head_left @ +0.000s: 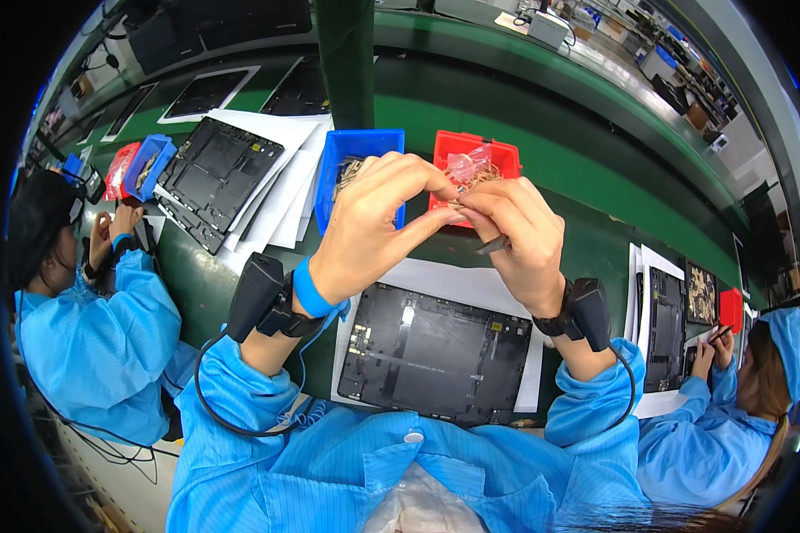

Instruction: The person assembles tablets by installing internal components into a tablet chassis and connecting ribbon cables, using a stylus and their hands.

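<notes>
My left hand (371,213) and my right hand (524,235) meet in front of the red bin (476,140). Between their pinched fingertips is a tiny light-coloured part (456,205), too small to name. A slim dark tool (493,246), its end poking out below the fingers, is tucked in my right hand. Below the hands, a black tablet-like housing (436,351) lies flat on white sheets (529,391). Behind my left hand stands a blue bin (362,139) with small metallic-looking parts; the red bin contains similar parts and a clear plastic bag (471,164).
Stacked black housings (222,169) with white sheets lie on the green table (587,200) at the left. A green post (347,67) rises behind the blue bin. Co-workers in blue smocks sit at left (98,329) and right (720,435). A coiled blue cord (304,413) hangs by my left sleeve.
</notes>
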The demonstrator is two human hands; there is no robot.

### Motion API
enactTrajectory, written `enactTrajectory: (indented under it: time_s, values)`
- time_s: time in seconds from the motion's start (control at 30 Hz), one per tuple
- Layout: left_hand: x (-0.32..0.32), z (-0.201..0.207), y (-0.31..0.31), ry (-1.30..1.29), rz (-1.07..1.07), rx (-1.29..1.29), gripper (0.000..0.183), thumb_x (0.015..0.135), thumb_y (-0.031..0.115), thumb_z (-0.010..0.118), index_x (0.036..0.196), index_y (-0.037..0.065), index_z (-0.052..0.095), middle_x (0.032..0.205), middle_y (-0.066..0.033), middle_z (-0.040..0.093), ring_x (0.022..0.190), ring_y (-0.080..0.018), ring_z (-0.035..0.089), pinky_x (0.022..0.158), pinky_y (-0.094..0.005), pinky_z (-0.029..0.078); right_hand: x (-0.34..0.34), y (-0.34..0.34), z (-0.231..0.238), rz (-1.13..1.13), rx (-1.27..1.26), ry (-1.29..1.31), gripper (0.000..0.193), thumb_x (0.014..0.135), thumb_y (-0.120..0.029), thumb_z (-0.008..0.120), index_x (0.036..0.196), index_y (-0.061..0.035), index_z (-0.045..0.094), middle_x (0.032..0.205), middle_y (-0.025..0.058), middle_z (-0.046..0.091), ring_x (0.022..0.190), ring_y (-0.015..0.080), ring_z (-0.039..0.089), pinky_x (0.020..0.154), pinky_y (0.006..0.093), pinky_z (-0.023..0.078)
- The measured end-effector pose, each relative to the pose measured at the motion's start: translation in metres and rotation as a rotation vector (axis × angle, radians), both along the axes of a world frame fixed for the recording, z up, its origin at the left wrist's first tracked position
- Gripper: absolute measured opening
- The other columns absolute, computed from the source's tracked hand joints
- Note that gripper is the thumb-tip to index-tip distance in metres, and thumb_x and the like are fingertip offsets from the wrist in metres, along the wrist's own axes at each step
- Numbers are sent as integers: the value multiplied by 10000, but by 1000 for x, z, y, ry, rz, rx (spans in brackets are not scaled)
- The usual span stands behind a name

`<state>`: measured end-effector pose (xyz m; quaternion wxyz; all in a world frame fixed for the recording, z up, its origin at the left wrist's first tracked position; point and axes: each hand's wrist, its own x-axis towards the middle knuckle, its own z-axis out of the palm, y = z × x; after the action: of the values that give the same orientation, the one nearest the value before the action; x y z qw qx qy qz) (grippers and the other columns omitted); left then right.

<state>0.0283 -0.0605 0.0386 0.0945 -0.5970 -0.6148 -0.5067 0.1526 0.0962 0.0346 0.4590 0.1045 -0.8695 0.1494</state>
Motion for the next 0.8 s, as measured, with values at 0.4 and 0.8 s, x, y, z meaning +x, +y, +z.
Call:
enactTrajectory:
  time_s: [0.4,0.8]
  values:
    - [1,-9,13,-90,-117,-38,114,814,-11,705,909,-11,641,870,-98,657,849,-245,622,738,-338,483,9,2,-5,-55,174,-19,235,700,-22,772,913,-45,675,904,51,659,749,222,630,561,323,519]
    - [23,-30,9,-459,29,-59,99,883,82,700,966,28,697,966,-17,668,825,-81,551,682,-226,392,12,-15,-23,-45,-510,-103,202,739,10,783,933,-22,736,850,68,709,809,209,623,694,315,489]
